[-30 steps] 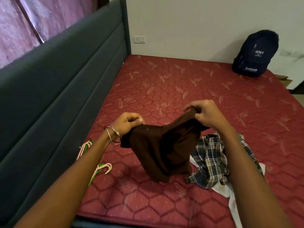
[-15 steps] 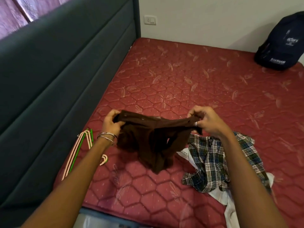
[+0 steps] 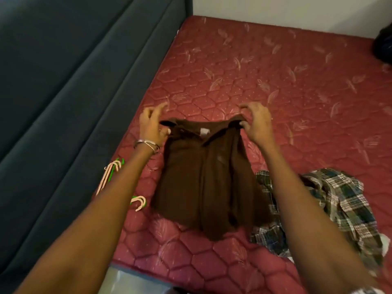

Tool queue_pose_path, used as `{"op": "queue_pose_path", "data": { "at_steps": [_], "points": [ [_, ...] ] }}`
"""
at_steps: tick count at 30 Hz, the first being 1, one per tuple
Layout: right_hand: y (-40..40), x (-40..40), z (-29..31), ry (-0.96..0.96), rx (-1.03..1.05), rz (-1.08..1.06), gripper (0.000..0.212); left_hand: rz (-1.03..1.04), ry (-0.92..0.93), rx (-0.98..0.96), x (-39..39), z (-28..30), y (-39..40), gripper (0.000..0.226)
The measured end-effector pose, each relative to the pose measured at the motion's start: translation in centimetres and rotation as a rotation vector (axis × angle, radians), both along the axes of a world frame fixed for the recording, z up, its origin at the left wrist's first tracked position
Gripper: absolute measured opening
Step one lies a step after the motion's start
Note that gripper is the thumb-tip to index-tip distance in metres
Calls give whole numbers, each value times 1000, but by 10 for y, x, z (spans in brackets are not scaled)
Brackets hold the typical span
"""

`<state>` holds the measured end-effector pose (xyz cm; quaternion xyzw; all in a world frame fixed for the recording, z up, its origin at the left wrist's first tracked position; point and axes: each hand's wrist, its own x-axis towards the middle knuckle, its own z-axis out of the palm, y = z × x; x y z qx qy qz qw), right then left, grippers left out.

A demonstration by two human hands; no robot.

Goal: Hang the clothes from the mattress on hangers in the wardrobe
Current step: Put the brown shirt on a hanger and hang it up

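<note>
My fingers (image 3: 244,107) are spread wide on both hands, thumbs just touching the collar corners of the brown shirt (image 3: 203,177), which lies flat on the mattress (image 3: 275,81); I judge it may bunch if I grab carelessly; left hand (image 3: 151,126) and right hand (image 3: 257,124) hover palm-down, arms outstretched.

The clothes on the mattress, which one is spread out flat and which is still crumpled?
The brown garment lies spread flat between the left hand and right hand. The plaid shirt to its right is crumpled in a heap.
</note>
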<state>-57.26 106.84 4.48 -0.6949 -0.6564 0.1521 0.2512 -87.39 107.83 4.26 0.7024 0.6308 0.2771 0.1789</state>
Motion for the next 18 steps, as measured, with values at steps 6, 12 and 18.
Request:
{"op": "queue_pose_path", "data": {
  "at_steps": [6,12,18],
  "points": [
    [-88,-51,-189,4,-348,-150,30,271,88,-793,-2,-175,-56,46],
    [-199,-83,-308,-79,-1151,-224,99,286,-56,-1335,-20,-299,-155,75],
    [-201,-89,-312,62,-769,-247,34,584,-429,-1048,9,-319,-159,11]
  ]
}}
